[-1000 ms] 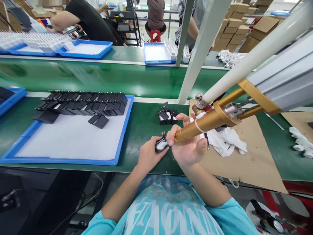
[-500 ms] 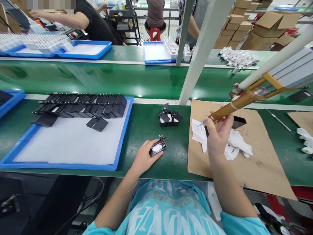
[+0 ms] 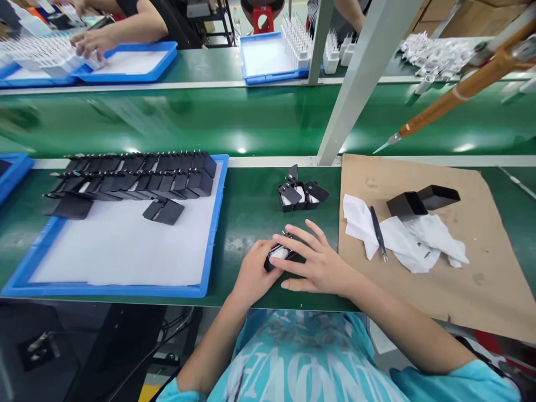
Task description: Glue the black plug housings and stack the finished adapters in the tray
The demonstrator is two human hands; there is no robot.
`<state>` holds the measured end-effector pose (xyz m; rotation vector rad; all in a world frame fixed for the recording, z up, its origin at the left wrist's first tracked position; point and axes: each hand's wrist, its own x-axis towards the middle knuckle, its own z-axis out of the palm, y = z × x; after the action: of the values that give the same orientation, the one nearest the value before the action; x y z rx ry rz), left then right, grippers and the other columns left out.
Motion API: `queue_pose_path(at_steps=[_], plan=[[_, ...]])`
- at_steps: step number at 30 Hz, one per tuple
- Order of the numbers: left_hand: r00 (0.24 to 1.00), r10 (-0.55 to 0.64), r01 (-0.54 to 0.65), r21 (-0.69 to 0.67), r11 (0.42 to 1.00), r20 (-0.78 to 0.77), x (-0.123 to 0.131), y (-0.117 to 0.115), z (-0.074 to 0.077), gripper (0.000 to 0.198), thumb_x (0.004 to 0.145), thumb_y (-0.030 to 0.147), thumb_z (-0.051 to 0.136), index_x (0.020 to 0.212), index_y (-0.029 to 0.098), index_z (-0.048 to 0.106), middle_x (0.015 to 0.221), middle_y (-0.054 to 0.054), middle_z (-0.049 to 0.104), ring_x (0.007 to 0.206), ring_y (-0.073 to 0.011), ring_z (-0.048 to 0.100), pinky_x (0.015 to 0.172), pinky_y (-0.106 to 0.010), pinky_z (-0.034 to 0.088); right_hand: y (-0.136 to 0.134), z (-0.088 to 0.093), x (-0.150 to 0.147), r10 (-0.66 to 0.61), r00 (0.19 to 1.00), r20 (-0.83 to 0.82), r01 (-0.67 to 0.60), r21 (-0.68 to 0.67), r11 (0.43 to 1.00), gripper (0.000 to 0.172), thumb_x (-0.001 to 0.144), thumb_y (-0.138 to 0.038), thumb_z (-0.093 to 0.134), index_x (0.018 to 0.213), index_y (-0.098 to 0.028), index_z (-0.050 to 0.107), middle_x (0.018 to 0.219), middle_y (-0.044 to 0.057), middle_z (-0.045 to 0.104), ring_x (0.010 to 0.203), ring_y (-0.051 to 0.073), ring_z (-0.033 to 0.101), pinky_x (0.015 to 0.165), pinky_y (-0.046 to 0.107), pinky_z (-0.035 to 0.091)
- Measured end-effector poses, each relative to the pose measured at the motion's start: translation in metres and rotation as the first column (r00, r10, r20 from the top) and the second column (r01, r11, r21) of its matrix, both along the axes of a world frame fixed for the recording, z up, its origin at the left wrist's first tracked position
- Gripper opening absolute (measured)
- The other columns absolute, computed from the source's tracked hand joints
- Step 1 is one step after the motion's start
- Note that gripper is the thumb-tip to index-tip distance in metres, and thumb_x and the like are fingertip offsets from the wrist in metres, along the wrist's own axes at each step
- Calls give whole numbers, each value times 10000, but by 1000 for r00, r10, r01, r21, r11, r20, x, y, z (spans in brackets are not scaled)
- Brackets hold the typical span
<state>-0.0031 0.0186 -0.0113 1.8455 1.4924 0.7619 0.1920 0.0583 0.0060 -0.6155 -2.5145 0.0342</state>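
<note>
My left hand (image 3: 256, 272) grips a small black box (image 3: 280, 254) with white inside, low over the green table near its front edge. Over that box my right hand (image 3: 312, 259) spreads its fingers, the tips near or touching its top; they partly hide it. Behind the hands, a cluster of black boxes with lids (image 3: 299, 195) sits on the table. The brown dispensing tool (image 3: 452, 95) hangs at the upper right, its pale tip pointing down-left, with no hand on it.
A blue tray (image 3: 205, 251) at left bears rows of black boxes (image 3: 167, 177). On the cardboard (image 3: 473, 296) at right lie white cloths (image 3: 419, 245), black tweezers (image 3: 378, 231) and black cases (image 3: 438, 196). A grey post (image 3: 364, 84) rises behind. Another person's hand (image 3: 94, 44) is across the line.
My right hand has let go of the dispensing tool and come left over the box in my left hand. The tool has swung up and away. The view has shifted.
</note>
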Motion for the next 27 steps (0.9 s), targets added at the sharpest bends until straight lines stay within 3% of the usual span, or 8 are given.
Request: queue_pose_path(at_steps=[11, 14, 17, 19, 21, 23, 27], plan=[[1000, -8, 8, -30, 1000, 4, -1, -2, 1, 324, 846, 171, 597, 1168, 208, 588, 1049, -65, 662, 978, -224, 616, 824, -344, 524, 4, 1, 2, 49, 999, 23, -49, -1, 999, 377, 889, -501, 584, 1183, -270, 626, 1438, 68, 561, 1386, 256, 463, 1181, 555, 303], [1000, -13, 13, -40, 999, 2, 0, -1, 2, 325, 847, 163, 587, 1168, 214, 592, 1051, -66, 664, 986, -232, 617, 825, -349, 522, 5, 0, 1, 66, 997, 32, -64, -56, 996, 376, 901, -459, 581, 1224, -270, 610, 1442, 73, 556, 1388, 269, 460, 1163, 576, 328], [1000, -5, 6, -44, 999, 17, 0, -1, 3, 352, 867, 214, 609, 1217, 217, 576, 1085, -73, 660, 1014, -232, 621, 861, -355, 516, 9, 2, 5, 91, 988, -124, -111, -170, 979, 350, 895, -382, 605, 1209, -229, 618, 1398, 118, 590, 1358, 276, 496, 1140, 554, 374], [999, 4, -3, -48, 999, 36, 0, -2, 4, 380, 878, 264, 626, 1251, 228, 563, 1109, -76, 656, 1026, -227, 626, 888, -359, 509, 14, 6, 13, 14, 956, -294, -95, -263, 960, 347, 900, -310, 589, 1233, -210, 602, 1369, 146, 603, 1321, 270, 534, 1100, 519, 434], [997, 10, -6, -67, 998, 73, -2, -3, 5, 377, 874, 278, 635, 1242, 237, 564, 1165, -82, 650, 1067, -229, 625, 931, -369, 496, 19, 11, 24, -163, 877, -452, -3, -343, 939, 294, 918, -245, 544, 1200, -227, 626, 1297, 129, 644, 1234, 258, 600, 1024, 485, 503], [990, 9, 8, -117, 993, 143, -5, -3, 8, 391, 861, 290, 651, 1236, 240, 551, 1305, -96, 605, 1161, -244, 598, 989, -386, 474, 24, 14, 37, -337, 735, -588, 131, -365, 922, 226, 936, -224, 507, 1068, -257, 687, 1159, 85, 698, 1091, 240, 665, 936, 457, 542], [971, -47, 110, -265, 958, 234, -10, 8, 21, 600, 840, 382, 684, 1378, 263, 445, 1480, -101, 480, 1298, -272, 519, 1079, -421, 426, 31, 20, 56, -433, 434, -790, 345, -298, 890, 220, 945, -292, 507, 878, -258, 713, 886, 53, 696, 851, 232, 685, 779, 455, 561]])
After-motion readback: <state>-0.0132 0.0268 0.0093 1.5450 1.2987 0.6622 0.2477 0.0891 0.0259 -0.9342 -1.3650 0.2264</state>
